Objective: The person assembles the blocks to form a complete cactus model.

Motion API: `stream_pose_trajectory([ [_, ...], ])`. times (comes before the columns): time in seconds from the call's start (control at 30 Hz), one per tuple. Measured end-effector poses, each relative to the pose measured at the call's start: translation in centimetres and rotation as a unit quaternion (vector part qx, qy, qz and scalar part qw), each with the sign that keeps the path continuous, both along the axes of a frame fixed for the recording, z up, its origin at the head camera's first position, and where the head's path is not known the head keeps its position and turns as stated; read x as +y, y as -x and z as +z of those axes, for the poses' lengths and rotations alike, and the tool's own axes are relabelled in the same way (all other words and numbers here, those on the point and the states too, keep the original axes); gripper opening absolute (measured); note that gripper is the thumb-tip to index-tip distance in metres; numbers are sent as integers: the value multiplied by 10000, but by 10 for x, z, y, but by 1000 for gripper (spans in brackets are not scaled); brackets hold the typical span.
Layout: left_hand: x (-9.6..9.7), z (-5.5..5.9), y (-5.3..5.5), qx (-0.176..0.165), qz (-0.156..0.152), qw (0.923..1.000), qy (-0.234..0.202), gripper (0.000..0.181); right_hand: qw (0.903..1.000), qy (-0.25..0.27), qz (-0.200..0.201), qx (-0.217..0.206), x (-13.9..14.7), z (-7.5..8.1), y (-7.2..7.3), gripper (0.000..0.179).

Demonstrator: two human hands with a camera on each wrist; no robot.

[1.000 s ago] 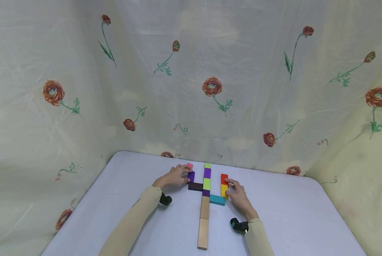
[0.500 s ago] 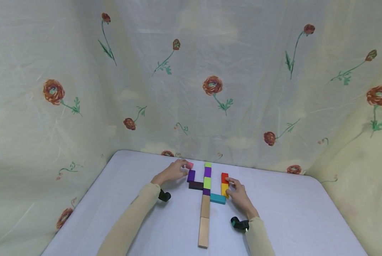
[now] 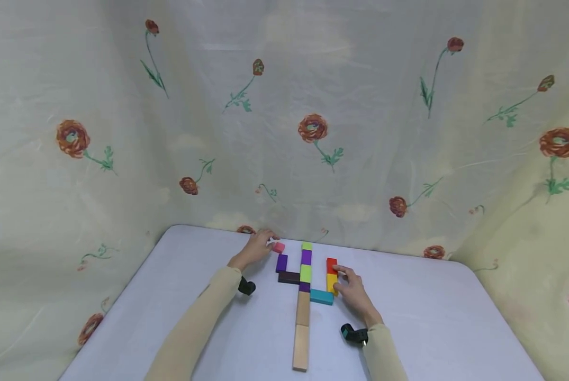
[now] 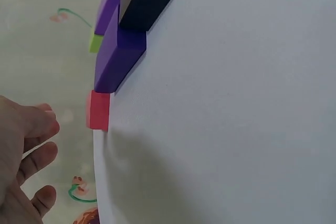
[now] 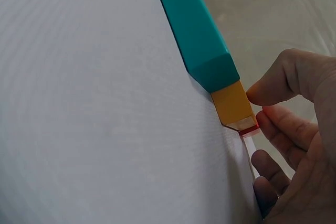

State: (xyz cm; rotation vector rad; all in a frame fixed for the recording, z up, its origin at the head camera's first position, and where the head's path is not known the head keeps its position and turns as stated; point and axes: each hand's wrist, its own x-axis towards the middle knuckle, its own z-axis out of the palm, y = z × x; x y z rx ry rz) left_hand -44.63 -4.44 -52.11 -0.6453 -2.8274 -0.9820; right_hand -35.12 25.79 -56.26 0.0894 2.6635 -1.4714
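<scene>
My left hand (image 3: 254,248) hovers beside a small pink block (image 3: 278,247) at the far side of the table, fingers loosely bent. The left wrist view shows a gap between the fingertips and that pink block (image 4: 98,109). Nearer stand a dark purple block (image 3: 281,263) and a black block (image 3: 289,277). My right hand (image 3: 354,293) rests against two blocks: its thumb touches the yellow block (image 3: 332,283) and a forefinger touches the red block (image 3: 331,265). A teal block (image 5: 197,30) adjoins the yellow one.
A central column of blocks runs away from me: two wooden blocks (image 3: 301,346), then purple and lime blocks (image 3: 305,273). The white table (image 3: 432,317) ends at a flowered curtain (image 3: 360,174) behind.
My left hand has let go of the pink block and moved slightly away toward the far edge. The pink block now lies fully visible. The right hand stays in place.
</scene>
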Motion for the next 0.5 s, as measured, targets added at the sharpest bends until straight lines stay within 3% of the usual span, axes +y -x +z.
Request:
stream_pose_trajectory([
  [0.13,4,-4,6,51,92,9988,470,29,10000,22,-2,-1,-1,0,-1,53],
  [0.33,8,-7,13,196,-38,9925,1205,31,10000,67,-32,13,0,2,-1,54],
  [0.5,12,-9,15,198,39,9886,1495,27,10000,88,-15,-25,1,2,-2,54],
])
